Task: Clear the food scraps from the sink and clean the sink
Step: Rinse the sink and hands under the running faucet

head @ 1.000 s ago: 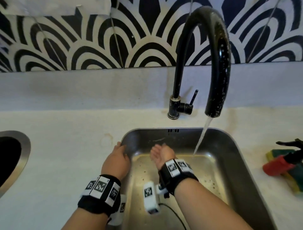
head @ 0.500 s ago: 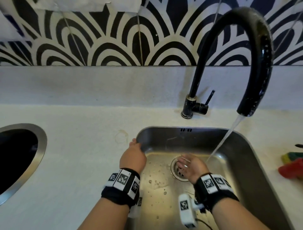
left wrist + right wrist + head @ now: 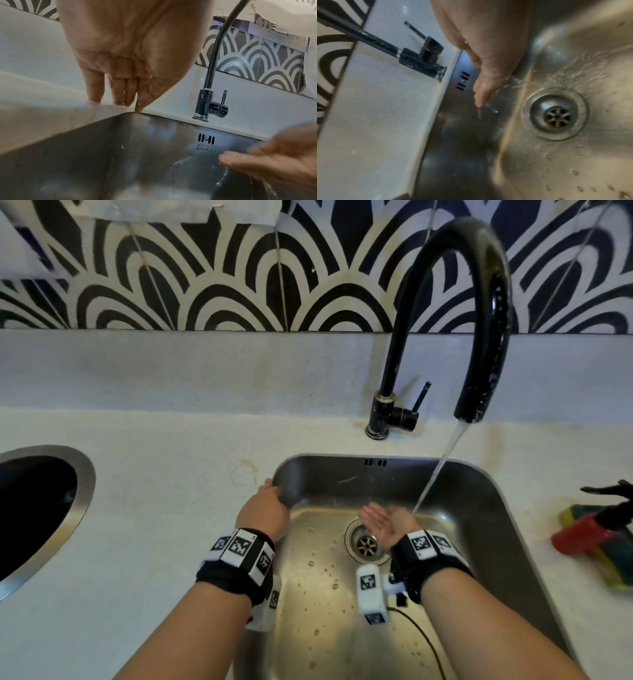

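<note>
The steel sink (image 3: 486, 501) is wet, with droplets on its floor and a round drain (image 3: 367, 544) in the middle. I see no food scraps in it. Water runs from the black tap (image 3: 479, 344) into the basin's right half. My right hand (image 3: 383, 520) is inside the sink above the drain, palm up, fingers straight, holding nothing; in the right wrist view its fingers (image 3: 483, 93) drip water. My left hand (image 3: 265, 508) rests on the sink's left rim at the back corner, with its fingers (image 3: 120, 93) flat on the counter edge.
A white counter (image 3: 154, 508) surrounds the sink. A round steel-rimmed opening (image 3: 44, 508) lies at the left. At the right sit a red bottle with a black pump (image 3: 589, 532) and a yellow-green sponge (image 3: 613, 573). The tap lever (image 3: 419, 398) stands behind the basin.
My right hand has moved from the sink's back left toward the drain and turned palm up by the stream. The left hand has stayed on the rim.
</note>
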`<action>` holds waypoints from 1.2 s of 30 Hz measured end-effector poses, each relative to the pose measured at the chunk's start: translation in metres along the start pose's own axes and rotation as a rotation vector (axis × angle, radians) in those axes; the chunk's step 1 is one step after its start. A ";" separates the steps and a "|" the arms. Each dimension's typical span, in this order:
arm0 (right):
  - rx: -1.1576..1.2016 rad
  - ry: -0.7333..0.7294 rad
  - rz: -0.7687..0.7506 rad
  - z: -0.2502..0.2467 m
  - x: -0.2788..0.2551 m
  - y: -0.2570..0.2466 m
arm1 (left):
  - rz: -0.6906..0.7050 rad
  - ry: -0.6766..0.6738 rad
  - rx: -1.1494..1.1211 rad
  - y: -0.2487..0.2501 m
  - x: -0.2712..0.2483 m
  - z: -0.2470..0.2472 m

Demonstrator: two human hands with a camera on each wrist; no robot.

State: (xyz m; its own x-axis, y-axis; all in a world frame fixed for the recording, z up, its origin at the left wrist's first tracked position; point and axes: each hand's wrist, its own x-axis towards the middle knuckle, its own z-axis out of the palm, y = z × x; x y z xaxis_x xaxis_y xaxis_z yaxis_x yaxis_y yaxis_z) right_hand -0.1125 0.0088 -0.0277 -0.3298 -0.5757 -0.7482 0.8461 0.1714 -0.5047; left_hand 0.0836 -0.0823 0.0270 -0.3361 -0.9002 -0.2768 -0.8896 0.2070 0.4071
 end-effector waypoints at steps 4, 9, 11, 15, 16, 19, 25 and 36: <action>-0.104 -0.041 -0.141 0.062 0.001 -0.020 | 0.017 -0.010 0.048 0.004 -0.001 -0.003; -0.152 -0.044 -0.226 0.091 0.004 -0.022 | 0.040 -0.008 0.104 0.004 0.001 -0.002; -0.218 -0.031 -0.256 0.085 0.001 -0.016 | 0.008 -0.006 0.069 0.002 0.001 -0.002; -0.127 0.043 -0.185 0.038 -0.002 0.004 | 0.006 0.007 0.014 0.001 0.002 -0.003; -0.076 0.054 -0.149 0.023 -0.004 0.009 | 0.014 0.006 0.015 0.001 0.002 -0.003; 0.040 0.086 -0.080 -0.015 -0.012 0.018 | 0.023 0.002 0.012 0.000 -0.001 -0.002; 0.181 -0.009 -0.042 -0.045 -0.024 0.006 | 0.019 0.013 0.006 0.000 -0.005 -0.002; -0.595 -0.205 0.155 -0.009 -0.045 0.032 | 0.025 -0.056 0.074 -0.005 -0.017 -0.001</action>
State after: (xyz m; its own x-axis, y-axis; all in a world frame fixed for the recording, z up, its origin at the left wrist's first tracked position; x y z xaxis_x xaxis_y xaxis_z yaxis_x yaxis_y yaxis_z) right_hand -0.0745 0.0479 -0.0140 -0.0858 -0.6391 -0.7643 0.4811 0.6452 -0.5935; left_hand 0.0940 -0.0689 0.0307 -0.3733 -0.8722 -0.3163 -0.9004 0.2585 0.3498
